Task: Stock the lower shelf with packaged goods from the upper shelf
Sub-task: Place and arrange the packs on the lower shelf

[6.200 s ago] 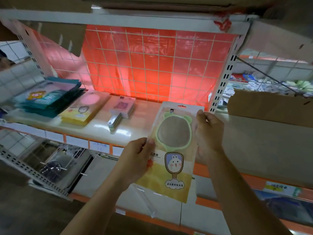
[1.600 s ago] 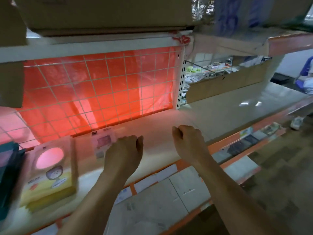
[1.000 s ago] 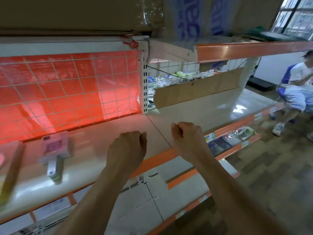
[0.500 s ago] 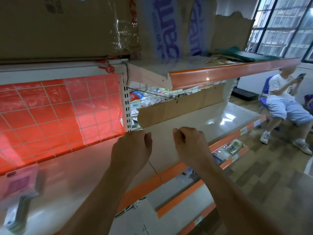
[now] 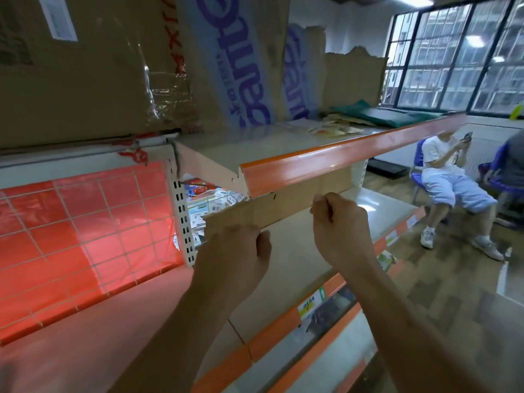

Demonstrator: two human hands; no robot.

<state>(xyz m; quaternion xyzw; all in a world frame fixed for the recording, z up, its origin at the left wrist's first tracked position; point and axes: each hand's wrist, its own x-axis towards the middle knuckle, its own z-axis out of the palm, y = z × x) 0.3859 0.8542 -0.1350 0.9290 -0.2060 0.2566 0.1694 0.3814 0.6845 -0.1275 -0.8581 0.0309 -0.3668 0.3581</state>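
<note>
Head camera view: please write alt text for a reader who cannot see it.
Two empty hands with curled fingers, left hand and right hand, are raised before an orange-edged shelf. Cardboard boxes stand on the top shelf; a person sits at right.

The person has two bare arms, long and thin. The left hand (image 5: 232, 259) and right hand (image 5: 340, 231) are bare too, and so are both wrists.

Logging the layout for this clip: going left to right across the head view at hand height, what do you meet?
In order: red wire-grid back panel → slotted white upright → left hand → right hand → seated person in a white shirt.
</note>
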